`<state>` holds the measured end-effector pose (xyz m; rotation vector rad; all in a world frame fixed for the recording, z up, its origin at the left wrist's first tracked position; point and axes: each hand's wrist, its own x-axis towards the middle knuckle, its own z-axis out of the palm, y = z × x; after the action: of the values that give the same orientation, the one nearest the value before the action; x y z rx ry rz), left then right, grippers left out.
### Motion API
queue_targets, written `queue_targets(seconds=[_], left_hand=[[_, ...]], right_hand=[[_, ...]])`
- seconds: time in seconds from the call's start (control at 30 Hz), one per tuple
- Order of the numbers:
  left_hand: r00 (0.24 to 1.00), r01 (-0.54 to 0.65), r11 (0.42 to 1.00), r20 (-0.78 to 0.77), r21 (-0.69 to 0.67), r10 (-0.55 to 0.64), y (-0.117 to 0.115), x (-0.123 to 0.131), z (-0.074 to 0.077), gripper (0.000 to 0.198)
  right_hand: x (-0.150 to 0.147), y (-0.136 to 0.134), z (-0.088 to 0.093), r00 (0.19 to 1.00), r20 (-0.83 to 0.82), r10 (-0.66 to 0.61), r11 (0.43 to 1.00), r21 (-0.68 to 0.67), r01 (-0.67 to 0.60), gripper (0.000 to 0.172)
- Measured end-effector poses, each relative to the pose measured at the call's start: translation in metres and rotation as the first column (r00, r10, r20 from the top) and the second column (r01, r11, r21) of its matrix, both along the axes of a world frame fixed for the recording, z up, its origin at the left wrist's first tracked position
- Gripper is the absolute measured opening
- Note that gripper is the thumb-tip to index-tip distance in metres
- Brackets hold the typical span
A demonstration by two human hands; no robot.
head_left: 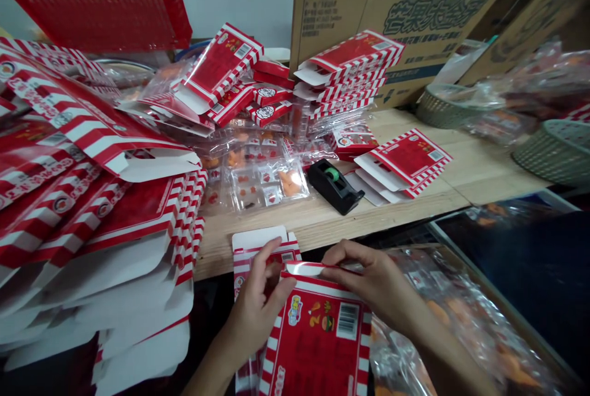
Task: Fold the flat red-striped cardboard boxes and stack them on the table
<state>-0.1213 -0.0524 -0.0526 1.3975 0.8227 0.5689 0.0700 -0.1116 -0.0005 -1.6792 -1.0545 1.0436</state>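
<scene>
A red box with striped edges and a barcode (318, 340) lies low in the middle of the head view, its top end facing the table. My left hand (260, 300) is closed on the left corner of its top flap, index finger raised. At the flap's right part, my right hand (364, 279) pinches the edge between thumb and fingers. Another red and white box (244, 261) lies under and behind my left hand. Beyond the hands, a black tape dispenser (335, 187) with green tape stands on the wooden table (216, 251).
Stacks of flattened striped boxes (138, 217) fill the left. Clear packets (267, 181) and more boxes (354, 64) lie at the back before a large cardboard carton (341, 2). Green baskets (437, 107) stand at right; a carton of bagged orange items (461, 316) is at lower right.
</scene>
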Motion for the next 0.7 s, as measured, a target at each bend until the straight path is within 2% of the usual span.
queue_targets(seconds=[0.13,0.27,0.33,0.4,0.5,0.57,0.63,0.7], left_hand=[[0.994,0.081,0.992,-0.076,0.102,-0.073,0.001,0.0,0.002,0.027],[0.991,0.109,0.985,-0.094,0.133,-0.097,-0.002,0.003,0.002,0.036],[0.99,0.117,0.985,-0.096,0.13,-0.105,-0.004,0.004,0.002,0.043],[0.99,0.117,0.981,-0.1,0.152,-0.102,-0.004,0.004,0.004,0.045],[0.989,0.131,0.958,-0.1,0.254,-0.108,-0.004,0.004,0.009,0.035],[0.989,0.14,0.943,-0.08,0.304,-0.121,-0.003,0.003,0.012,0.025],[0.995,0.095,0.943,-0.049,0.32,-0.083,-0.002,0.002,0.013,0.02],[0.999,-0.008,0.948,-0.033,0.318,0.02,-0.002,0.001,0.013,0.017]], right_hand=[[0.001,-0.006,0.005,0.996,0.015,0.084,0.996,0.007,-0.084,0.013],[0.001,-0.008,0.006,0.961,0.261,0.087,0.995,0.02,-0.096,0.009],[-0.001,-0.007,0.007,0.916,0.385,0.109,0.986,0.075,-0.149,0.005],[-0.003,-0.006,0.008,0.887,0.443,0.134,0.967,0.138,-0.215,0.003],[-0.001,-0.004,0.013,0.905,0.373,0.205,0.945,0.167,-0.283,0.009],[0.006,-0.006,0.017,0.916,0.263,0.302,0.929,0.134,-0.345,0.013],[0.015,-0.01,0.02,0.917,0.155,0.367,0.92,0.084,-0.383,0.015],[0.021,-0.017,0.018,0.954,0.043,0.297,0.952,0.057,-0.299,0.014]])
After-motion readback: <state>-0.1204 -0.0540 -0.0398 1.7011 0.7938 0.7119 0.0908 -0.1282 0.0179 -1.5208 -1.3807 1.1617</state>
